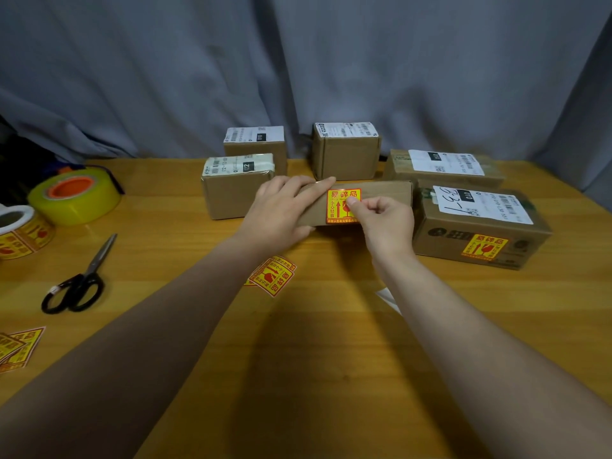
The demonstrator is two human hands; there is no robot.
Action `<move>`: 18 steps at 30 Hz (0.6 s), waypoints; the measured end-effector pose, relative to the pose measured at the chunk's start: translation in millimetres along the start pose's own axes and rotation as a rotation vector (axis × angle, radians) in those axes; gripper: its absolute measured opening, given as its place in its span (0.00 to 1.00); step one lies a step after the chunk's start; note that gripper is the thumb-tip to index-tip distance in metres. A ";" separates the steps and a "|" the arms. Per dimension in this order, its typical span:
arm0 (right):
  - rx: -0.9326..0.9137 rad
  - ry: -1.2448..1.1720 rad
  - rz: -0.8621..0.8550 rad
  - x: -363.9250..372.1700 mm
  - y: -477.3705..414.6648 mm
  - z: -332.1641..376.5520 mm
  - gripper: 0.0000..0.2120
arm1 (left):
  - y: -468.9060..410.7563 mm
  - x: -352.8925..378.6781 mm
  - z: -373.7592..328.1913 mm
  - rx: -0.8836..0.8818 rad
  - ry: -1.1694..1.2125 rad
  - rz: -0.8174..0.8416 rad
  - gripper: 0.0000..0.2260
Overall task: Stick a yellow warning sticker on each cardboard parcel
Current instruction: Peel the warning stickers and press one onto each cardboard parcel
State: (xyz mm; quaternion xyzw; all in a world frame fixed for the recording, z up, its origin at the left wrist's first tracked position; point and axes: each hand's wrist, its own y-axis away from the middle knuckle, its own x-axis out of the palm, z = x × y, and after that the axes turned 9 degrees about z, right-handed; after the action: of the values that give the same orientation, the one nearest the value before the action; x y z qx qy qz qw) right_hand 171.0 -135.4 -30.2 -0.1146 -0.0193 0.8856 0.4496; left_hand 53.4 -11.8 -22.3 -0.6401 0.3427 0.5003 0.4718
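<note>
Your bare forearms reach out over the wooden table (298, 376), crossing loose yellow-and-red warning stickers (272, 275) and a white paper scrap half hidden by your right arm. Your left hand (281, 210) lies flat, fingers together, along the long flat brown cardboard parcel (381, 197), covering its left end. Your right hand (385, 223), fingers curled, thumb pressing, pins the square yellow warning sticker (342, 205) to the parcel's front face, hiding its lower right corner. Behind stand five labelled cardboard boxes (346, 157); their print is unreadable.
</note>
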 end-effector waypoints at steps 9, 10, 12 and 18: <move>-0.015 0.030 0.000 0.8 -5.4 3.8 0.10 | -2.8 -3.5 2.4 0.027 -0.084 0.031 0.33; -0.015 0.032 -0.001 0.8 -5.5 3.8 0.10 | -3.0 -3.2 2.6 0.030 -0.091 0.029 0.33; -0.015 0.044 0.002 0.7 -5.0 3.9 0.09 | -3.2 -2.6 3.0 0.037 -0.099 0.027 0.32; -0.011 0.091 0.000 0.4 -4.1 4.8 0.09 | -3.1 -0.1 5.5 0.048 -0.115 0.014 0.30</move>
State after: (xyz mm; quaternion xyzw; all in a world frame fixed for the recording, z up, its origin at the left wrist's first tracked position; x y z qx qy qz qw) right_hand 172.9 -132.2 -25.1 -0.1570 -0.0037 0.8793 0.4496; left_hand 54.5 -5.7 -21.7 -0.5963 0.3315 0.5311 0.5025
